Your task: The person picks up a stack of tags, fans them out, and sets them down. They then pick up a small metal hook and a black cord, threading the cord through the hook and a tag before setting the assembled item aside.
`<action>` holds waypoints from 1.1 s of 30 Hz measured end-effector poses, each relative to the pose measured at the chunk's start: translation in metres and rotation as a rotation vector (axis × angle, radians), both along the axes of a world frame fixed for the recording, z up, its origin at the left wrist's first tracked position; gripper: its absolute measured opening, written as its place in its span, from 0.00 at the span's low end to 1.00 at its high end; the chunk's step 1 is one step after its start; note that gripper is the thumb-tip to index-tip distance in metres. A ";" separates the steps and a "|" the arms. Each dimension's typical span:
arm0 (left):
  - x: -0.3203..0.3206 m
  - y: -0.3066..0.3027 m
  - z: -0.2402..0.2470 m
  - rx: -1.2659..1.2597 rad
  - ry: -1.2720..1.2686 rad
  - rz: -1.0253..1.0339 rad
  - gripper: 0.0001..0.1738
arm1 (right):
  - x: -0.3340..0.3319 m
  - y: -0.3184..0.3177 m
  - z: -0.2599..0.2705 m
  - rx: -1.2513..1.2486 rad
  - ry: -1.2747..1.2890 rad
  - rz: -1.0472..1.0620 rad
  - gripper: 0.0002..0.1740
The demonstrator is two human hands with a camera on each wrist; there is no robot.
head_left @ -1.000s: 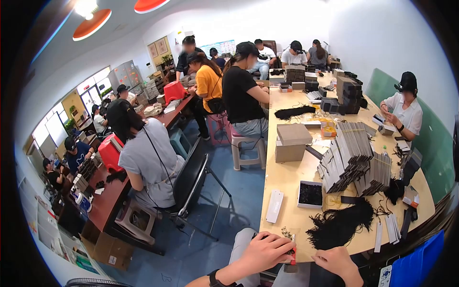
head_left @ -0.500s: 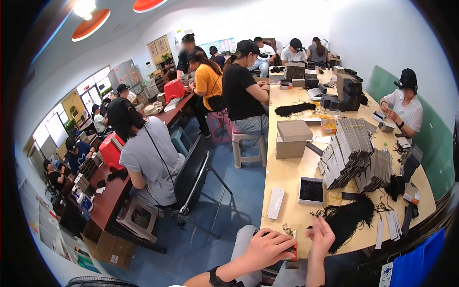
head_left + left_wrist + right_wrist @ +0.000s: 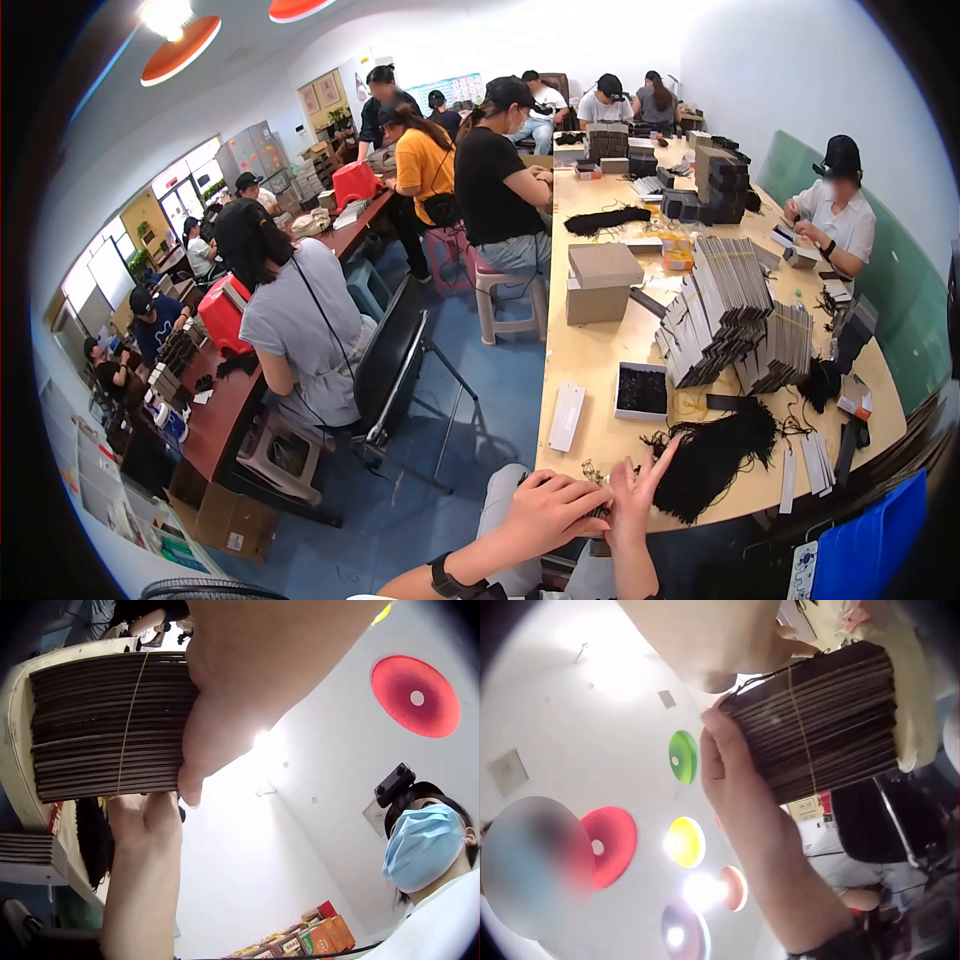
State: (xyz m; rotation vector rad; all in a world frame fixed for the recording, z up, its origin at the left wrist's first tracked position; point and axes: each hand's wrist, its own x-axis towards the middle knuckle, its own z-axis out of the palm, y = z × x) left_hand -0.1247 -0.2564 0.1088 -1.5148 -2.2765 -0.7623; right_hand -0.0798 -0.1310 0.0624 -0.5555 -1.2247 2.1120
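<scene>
A banded stack of thin dark cards (image 3: 90, 724) (image 3: 817, 712) is gripped at its end by my left hand (image 3: 545, 512) (image 3: 225, 690) (image 3: 742, 772), thumb along the edge. My right hand (image 3: 630, 505) (image 3: 146, 832) (image 3: 720, 637) is against the same stack; in the head view some fingers are straight and spread upward. Thin black cord (image 3: 754, 679) runs along the stack's top edge by the right fingertips. Whether those fingertips pinch it is unclear. The hands hide most of the stack in the head view.
Just beyond the hands lies a black cord bundle (image 3: 712, 462). A box of black pieces (image 3: 642, 390), a white card (image 3: 567, 418) and tall card stacks (image 3: 715, 310) stand on the wooden table (image 3: 600, 360). A person in white (image 3: 840, 220) sits across; others sit at left.
My right hand has come up from the table edge, then down and left against the stack, its fingers now spread. My left hand keeps its grip. The head view has shifted slightly.
</scene>
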 end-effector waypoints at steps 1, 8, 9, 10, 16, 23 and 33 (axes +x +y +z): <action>-0.003 0.000 0.000 0.002 0.007 0.000 0.20 | 0.004 0.002 0.009 0.002 0.007 0.000 0.49; -0.006 -0.003 -0.003 0.001 0.022 0.076 0.19 | 0.040 0.041 -0.034 0.350 0.055 0.289 0.38; -0.004 -0.003 -0.003 -0.002 0.031 0.077 0.19 | 0.037 0.039 -0.034 0.347 0.049 0.294 0.38; -0.003 -0.004 -0.004 -0.006 0.025 0.077 0.19 | 0.034 0.036 -0.034 0.523 -0.085 0.127 0.36; 0.000 0.003 -0.005 0.013 0.054 0.065 0.20 | 0.026 0.027 -0.031 -0.142 -0.038 0.017 0.37; -0.001 0.004 -0.004 0.019 0.051 0.051 0.20 | 0.039 0.046 -0.024 -0.541 0.049 0.256 0.37; -0.003 0.003 -0.006 0.042 0.041 0.031 0.20 | 0.049 0.047 -0.040 0.391 0.002 0.064 0.52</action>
